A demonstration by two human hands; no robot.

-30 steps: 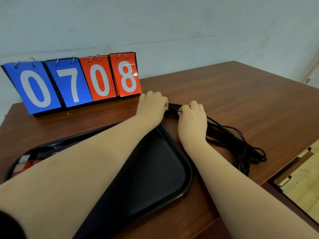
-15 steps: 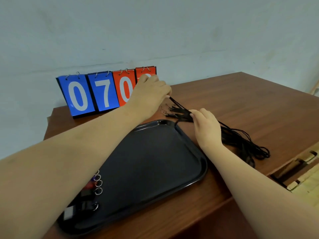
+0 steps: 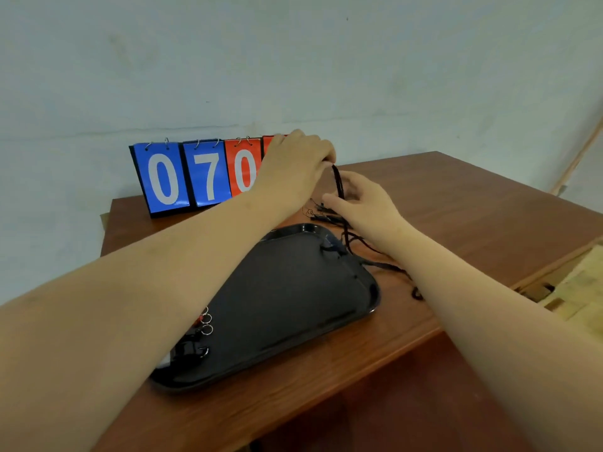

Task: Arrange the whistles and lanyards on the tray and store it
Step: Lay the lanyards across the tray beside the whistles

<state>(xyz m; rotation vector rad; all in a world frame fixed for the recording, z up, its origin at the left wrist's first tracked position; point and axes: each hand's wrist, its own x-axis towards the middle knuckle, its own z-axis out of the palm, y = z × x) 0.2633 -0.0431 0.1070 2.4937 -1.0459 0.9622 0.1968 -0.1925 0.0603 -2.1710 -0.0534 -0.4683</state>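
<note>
Your brown wooden table (image 3: 456,203) carries a black tray (image 3: 293,288), a flip scoreboard (image 3: 195,174) behind it, and black lanyards (image 3: 368,243) trailing off the tray's right edge.

left hand (image 3: 295,164): pinched black lanyards (image 3: 337,182), lifted up
right hand (image 3: 362,207): gripped cords lower
tray (image 3: 368,282): whistles (image 3: 195,337) at near corner

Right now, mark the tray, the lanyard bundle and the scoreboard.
tray (image 3: 365,313), head view, bare right rim.
lanyard bundle (image 3: 337,182), head view, raised cord between the hands.
scoreboard (image 3: 163,177), head view, leftmost blue card.
</note>
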